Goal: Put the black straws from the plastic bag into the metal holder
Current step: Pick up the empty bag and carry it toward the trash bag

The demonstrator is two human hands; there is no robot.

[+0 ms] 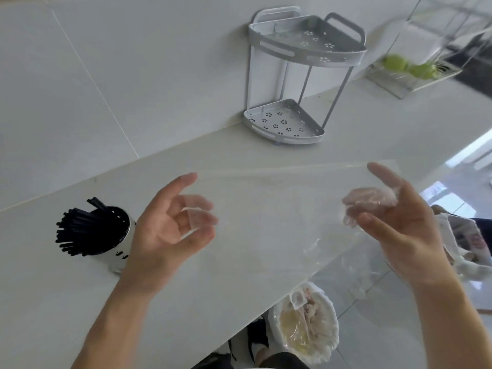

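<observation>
A clear, empty-looking plastic bag point(279, 209) hangs stretched between my two hands above the counter. My left hand point(170, 225) holds its left edge, with some curled fingers showing through the film. My right hand point(399, 222) grips the right end, and the plastic is bunched over its fingers. A bundle of black straws point(85, 230) stands in the white metal holder point(121, 249) at the left, just beside my left wrist, leaning towards the left.
A two-tier perforated metal corner rack point(290, 123) stands against the wall at the back. A clear container with green fruit point(410, 67) sits at the far right. Below the white counter's point(80, 302) front edge is a bin lined with a white bag point(306, 323).
</observation>
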